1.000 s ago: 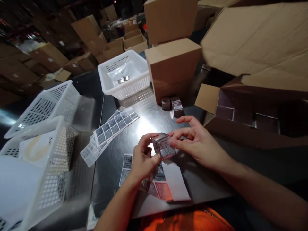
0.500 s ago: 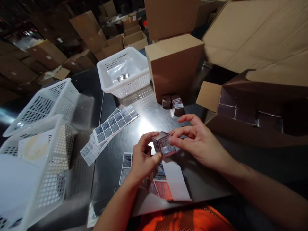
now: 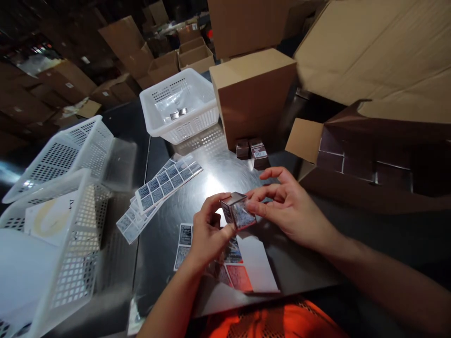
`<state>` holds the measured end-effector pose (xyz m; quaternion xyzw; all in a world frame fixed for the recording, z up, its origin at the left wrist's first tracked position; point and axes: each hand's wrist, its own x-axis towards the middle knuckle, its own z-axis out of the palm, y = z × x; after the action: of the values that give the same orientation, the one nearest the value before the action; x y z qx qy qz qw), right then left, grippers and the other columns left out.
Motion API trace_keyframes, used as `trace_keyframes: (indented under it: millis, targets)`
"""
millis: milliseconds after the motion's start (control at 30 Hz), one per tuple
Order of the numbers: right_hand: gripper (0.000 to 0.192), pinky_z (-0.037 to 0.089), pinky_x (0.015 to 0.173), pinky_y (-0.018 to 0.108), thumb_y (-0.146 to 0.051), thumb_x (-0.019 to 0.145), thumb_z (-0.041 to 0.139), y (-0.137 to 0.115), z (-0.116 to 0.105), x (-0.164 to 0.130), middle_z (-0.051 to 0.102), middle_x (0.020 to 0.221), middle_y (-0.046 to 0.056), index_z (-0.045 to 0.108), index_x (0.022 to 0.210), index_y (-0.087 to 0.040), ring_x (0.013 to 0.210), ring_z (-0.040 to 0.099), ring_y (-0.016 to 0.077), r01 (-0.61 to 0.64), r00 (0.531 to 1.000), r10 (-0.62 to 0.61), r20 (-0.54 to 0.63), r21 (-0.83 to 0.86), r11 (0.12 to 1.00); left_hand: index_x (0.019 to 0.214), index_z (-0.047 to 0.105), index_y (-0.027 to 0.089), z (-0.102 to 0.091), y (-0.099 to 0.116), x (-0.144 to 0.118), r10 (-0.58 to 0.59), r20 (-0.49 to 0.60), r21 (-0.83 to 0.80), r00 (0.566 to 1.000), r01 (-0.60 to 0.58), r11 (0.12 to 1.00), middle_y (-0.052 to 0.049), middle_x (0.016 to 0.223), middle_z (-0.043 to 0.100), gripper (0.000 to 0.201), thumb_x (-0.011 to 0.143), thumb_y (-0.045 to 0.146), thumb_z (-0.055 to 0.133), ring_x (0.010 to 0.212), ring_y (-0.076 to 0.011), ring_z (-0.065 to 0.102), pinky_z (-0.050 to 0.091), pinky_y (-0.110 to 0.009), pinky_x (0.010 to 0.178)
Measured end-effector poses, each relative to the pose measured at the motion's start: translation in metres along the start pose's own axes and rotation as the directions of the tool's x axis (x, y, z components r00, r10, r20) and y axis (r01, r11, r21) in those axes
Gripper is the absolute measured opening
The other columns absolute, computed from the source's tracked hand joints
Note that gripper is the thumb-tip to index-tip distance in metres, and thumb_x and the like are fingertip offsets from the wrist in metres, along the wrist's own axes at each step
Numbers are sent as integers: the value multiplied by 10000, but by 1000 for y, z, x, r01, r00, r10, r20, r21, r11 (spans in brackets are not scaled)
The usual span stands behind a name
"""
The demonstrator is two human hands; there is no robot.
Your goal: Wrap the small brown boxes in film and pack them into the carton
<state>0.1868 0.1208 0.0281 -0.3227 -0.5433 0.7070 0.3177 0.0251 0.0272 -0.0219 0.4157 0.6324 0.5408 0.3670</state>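
A small dark carton [image 3: 243, 215] with a shiny, printed label on its front face is tilted above the table. My left hand [image 3: 211, 232] grips it from the left, thumb at the lower edge and fingers at the top and back. Closed at its right edge are the thumb and forefinger of my right hand [image 3: 294, 206], pressed to the labelled face; the other fingers are bent and raised. Below lies a sheet of square labels [image 3: 239, 278] with a bare white backing strip, partly covered by my left hand. More label sheets [image 3: 165, 183] overlap to the left.
Two small dark cartons [image 3: 259, 152] stand beside a tall brown box [image 3: 253, 98]. An open cardboard box [image 3: 303, 141] on the right holds several dark cartons. A white basket [image 3: 179, 126] with small items stands at the back; other white baskets [image 3: 75, 206] line the left.
The carton has turned very slightly in my hands, and the glare on its labelled face has shifted. Both hands keep nearly the same grip and place.
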Motion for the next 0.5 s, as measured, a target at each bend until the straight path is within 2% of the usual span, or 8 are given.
trace_keyframes:
  millis: [133,200,300,400,500]
  targets:
    - [597,593,619,280,-416,701,856,5,3,-2,641,684,-66,387,1043,-276,816,734,221,29,998,-29,-52,-3,1000,1118,640,257,0,-1,0,21,-12,10,1000,-21,1000,-12,1047,736,500,655,151,795,499,-34,476,326,-163,446]
    - [631,598,626,279,-410,661,886,8,3,0,592,662,-78,394,1034,-280,845,732,229,71,992,-74,-102,-30,997,1116,641,260,0,-1,0,1,1,-38,1000,-1,999,8,1000,732,528,627,137,801,472,-21,439,315,-158,439]
    - [732,592,596,285,-389,551,944,12,-3,8,556,739,-81,409,1039,-280,711,703,187,82,989,-92,-116,-83,993,1108,640,249,0,2,2,-49,36,-129,998,53,990,31,884,718,564,584,139,818,446,-16,396,309,-154,434]
    - [764,591,611,286,-393,544,946,15,-12,18,561,918,-34,425,1088,-261,726,681,150,35,999,-33,33,-87,996,1072,637,224,1,8,4,-66,10,-132,998,67,989,36,823,712,560,552,153,833,421,-10,355,306,-153,424]
    - [860,575,620,262,-363,546,948,20,-14,22,573,1075,25,404,1204,-257,817,680,151,18,981,4,193,-114,993,1067,625,218,2,13,5,-41,-39,-109,998,37,993,49,768,699,550,554,174,818,398,-7,348,318,-148,416]
